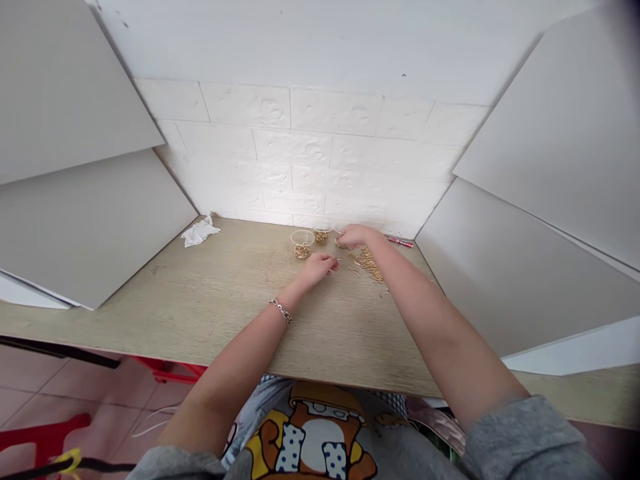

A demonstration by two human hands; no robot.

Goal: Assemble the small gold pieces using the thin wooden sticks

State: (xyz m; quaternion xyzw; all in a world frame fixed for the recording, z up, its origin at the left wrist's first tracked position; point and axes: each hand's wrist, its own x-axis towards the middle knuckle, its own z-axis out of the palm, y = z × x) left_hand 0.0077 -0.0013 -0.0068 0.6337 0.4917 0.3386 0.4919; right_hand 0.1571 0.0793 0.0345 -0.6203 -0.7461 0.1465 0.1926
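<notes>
My left hand (320, 267) is low over the table with thumb and fingers pinched. A thin, gold-coloured stick pokes out at its fingertips. My right hand (356, 235) reaches farther back, its fingers bent down together at a small clear cup (341, 245); what they hold, if anything, is hidden. Beside that cup stands a second clear cup (321, 237) with small gold-coloured pieces. A third clear cup (302, 248), nearer my left hand, also holds gold-coloured pieces. A pile of thin gold-coloured sticks (371, 265) lies under and beside my right forearm, with a few loose ones to its left.
The wooden table (220, 287) ends at a white brick-patterned wall (295, 143). Grey panels (90, 227) lean in from both sides. A crumpled white tissue (200, 231) lies at the back left, and a red tube-like item (401, 242) at the back right.
</notes>
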